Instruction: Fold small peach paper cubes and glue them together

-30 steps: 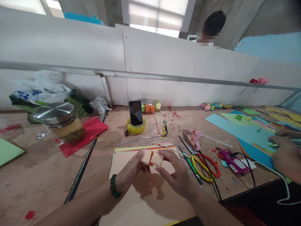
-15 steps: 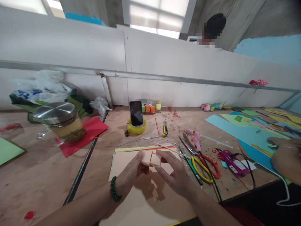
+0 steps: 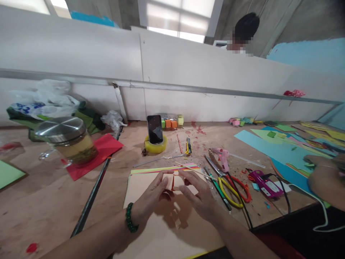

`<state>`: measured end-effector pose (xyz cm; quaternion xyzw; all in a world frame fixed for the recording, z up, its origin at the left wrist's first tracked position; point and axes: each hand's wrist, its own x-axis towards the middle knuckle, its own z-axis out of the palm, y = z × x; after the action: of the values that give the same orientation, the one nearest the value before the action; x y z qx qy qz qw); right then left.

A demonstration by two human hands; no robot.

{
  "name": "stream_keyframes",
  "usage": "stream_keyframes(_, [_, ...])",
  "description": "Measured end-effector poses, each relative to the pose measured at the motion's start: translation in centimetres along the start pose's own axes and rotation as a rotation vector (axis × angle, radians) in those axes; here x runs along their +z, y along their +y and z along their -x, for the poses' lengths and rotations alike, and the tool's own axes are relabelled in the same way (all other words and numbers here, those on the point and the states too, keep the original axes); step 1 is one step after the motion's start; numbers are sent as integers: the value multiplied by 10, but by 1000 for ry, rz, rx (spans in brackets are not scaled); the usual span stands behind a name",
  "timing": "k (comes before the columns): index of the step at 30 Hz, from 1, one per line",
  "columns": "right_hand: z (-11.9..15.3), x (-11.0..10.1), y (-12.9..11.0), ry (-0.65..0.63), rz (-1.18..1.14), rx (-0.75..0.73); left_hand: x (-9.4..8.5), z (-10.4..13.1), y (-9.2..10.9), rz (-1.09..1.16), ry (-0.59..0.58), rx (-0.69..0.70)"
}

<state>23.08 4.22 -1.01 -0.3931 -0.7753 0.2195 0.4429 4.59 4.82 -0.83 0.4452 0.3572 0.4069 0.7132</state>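
Observation:
A small peach paper box [image 3: 178,182] with a dark orange line along its seam is held up between my two hands. My left hand [image 3: 152,192], with a green bead bracelet [image 3: 130,217] at its wrist, closes on the box's left side with thumb and fingers. From the right, the thumb and fingertips of my right hand [image 3: 201,194] pinch it. Some of the box is hidden behind my fingers. Below lies a stack of coloured paper [image 3: 151,239] with a peach sheet on top, where shadows of my hands fall. A thin wooden stick [image 3: 188,168] crosses the stack's far edge.
Scissors [image 3: 234,190], a pink glue gun [image 3: 222,156] and a purple power strip [image 3: 268,185] lie at the right. A phone [image 3: 155,129] leans in a yellow tape roll [image 3: 159,145]. A lidded glass mug [image 3: 75,147] stands left. Another person's hand [image 3: 323,176] works far right.
The paper box has turned slightly between my hands. My left fingers have shifted over its top and cover more of its left side. The whole view has moved a little.

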Motion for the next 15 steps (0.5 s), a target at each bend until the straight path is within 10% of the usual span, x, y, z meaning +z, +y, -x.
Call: stream_keyframes(15, [-5,1,-3,56,-11,18,4,0,0,-9,-101,114])
